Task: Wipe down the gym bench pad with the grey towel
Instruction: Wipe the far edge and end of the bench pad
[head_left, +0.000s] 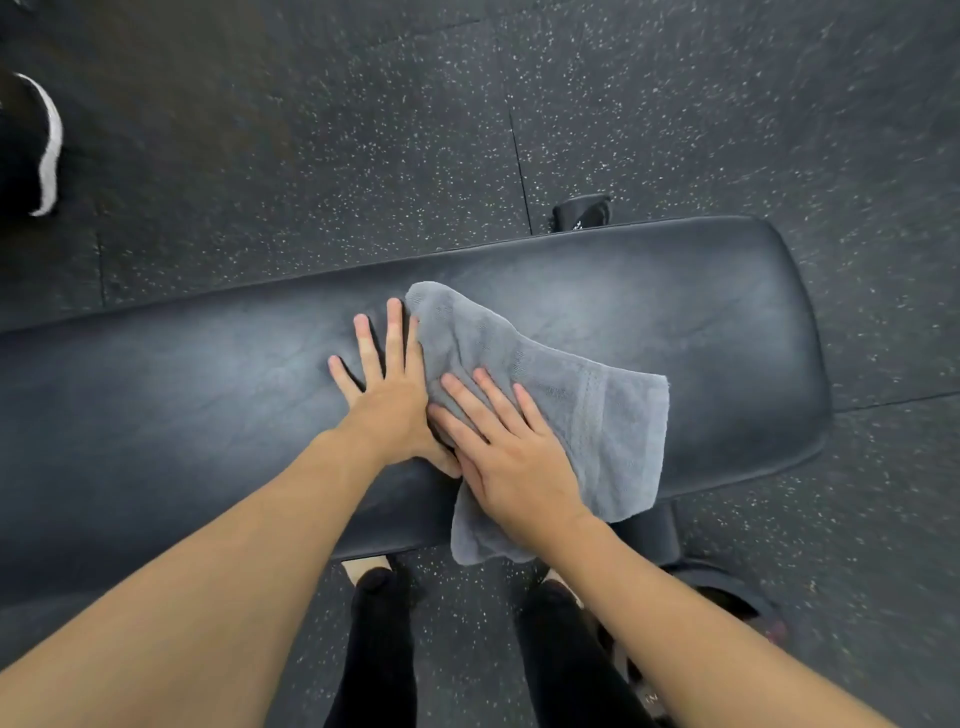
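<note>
Across the frame from nine to three o'clock runs the bench (675, 312), its rounded end pointing toward three. On it the towel (587, 410) lies with its long axis from eleven to five, one corner hanging off the near edge. Right hand (511, 457) presses flat on it, fingers unclenched; left hand (387, 400) lies splayed on bare pad, touching the towel's edge.

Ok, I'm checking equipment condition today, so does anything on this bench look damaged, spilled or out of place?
Nothing stands out. The bench pad shows only creases, no tears or spills. The grey towel lies flat under the right hand, one corner hanging over the near edge.
</note>
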